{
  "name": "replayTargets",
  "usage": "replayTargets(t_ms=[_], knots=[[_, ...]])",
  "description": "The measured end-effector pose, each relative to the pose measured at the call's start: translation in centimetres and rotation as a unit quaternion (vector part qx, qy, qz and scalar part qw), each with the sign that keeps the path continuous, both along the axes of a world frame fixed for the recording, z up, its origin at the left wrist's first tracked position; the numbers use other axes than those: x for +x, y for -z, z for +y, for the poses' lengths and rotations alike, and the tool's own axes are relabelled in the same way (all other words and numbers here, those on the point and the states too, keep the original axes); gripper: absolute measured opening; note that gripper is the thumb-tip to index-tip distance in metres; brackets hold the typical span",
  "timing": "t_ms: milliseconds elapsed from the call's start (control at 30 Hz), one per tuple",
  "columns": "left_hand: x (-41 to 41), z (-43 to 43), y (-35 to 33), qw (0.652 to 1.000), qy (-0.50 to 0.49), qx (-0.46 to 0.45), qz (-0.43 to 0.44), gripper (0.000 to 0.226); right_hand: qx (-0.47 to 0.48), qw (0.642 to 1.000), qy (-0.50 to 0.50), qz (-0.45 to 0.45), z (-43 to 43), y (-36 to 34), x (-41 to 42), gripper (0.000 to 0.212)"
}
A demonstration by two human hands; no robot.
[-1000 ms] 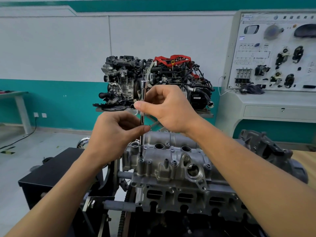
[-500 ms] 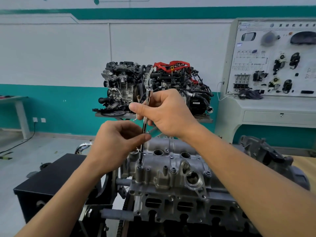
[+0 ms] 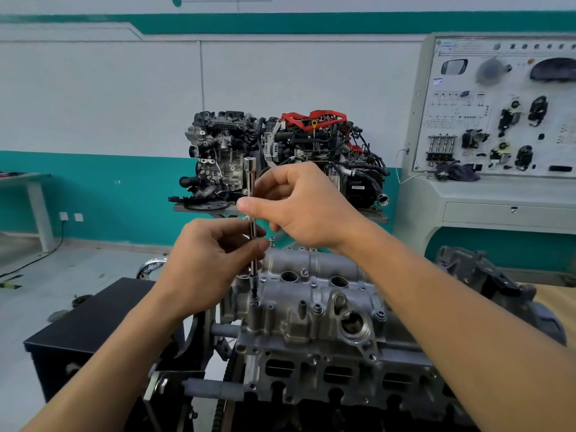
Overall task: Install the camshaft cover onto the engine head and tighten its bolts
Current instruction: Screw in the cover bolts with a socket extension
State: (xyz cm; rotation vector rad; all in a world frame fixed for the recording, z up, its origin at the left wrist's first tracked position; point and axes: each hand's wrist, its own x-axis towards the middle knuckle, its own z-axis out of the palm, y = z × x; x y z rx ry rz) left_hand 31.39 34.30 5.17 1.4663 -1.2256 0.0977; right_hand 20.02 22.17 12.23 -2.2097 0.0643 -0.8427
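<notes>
Automotive training workshop: a display engine with red hoses [image 3: 282, 157] at 12 o'clock, a white board of mounted car parts [image 3: 498, 107] at 2 o'clock, a bare grey aluminium engine head [image 3: 314, 366] at 6 o'clock

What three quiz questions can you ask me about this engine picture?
1. True or false: the left hand and right hand both pinch the socket extension.
2. The extension's tip sits on a bolt at which end of the camshaft cover? A left, B middle, C right.
3. What colour are the hoses atop the background engine?
Key: 1 true; 2 A; 3 red.
</notes>
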Motion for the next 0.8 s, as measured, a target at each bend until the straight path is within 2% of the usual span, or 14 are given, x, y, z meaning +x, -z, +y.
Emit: replayTargets(t_ms=[33, 100, 200, 267, 333, 433, 533, 633, 700, 800], knots=[[0.1, 0.1, -0.1, 1.0, 0.02, 0.018, -0.005, 0.019, 0.022, 0.999, -0.03, 0.018, 0.0, -0.1, -0.2, 0.009], [0.3, 0.4, -0.4, 0.996, 0.056, 0.066, -0.032, 0.018, 0.039, 0.996, -0.065, 0.044, -0.1, -0.3, -0.5, 0.009], [0.3, 0.4, -0.8, 0.991, 0.07, 0.101, -0.046, 0.008, 0.031, 0.997, -0.059, 0.04, 0.0, -0.2, -0.6, 0.004], [0.0, 0.4, -0.8, 0.995, 0.03, 0.081, -0.052, 0.015, 0.02, 1.0, -0.019, 0.012, 0.1, 0.0, -0.2, 0.013], [-0.4, 0.2, -0.6, 0.999, -0.005, 0.04, -0.007, 0.022, 0.001, 1.0, 0.023, -0.017, 0.2, 0.4, 0.0, 0.025], [-0.5, -0.1, -0.2, 0.999, -0.007, 0.013, 0.036, 0.015, 0.02, 0.999, 0.032, -0.035, 0.3, 0.5, 0.0, 0.026], [-0.1, 0.2, -0.5, 0.996, 0.028, 0.08, -0.007, 0.018, 0.071, 0.997, -0.034, 0.001, 0.2, 0.2, -0.4, 0.006], [0.2, 0.5, -1.3, 0.985, 0.076, 0.15, -0.038, 0.015, 0.086, 0.993, -0.072, 0.028, 0.2, 0.1, -0.5, 0.007], [0.2, 0.5, -1.4, 0.985, 0.058, 0.158, -0.041, 0.018, 0.07, 0.996, -0.052, 0.016, 0.3, 0.2, -0.3, 0.006], [-0.3, 0.4, -0.9, 0.995, -0.017, 0.093, -0.019, 0.026, 0.032, 0.999, 0.018, -0.029, 0.2, 0.6, 0.1, 0.025]])
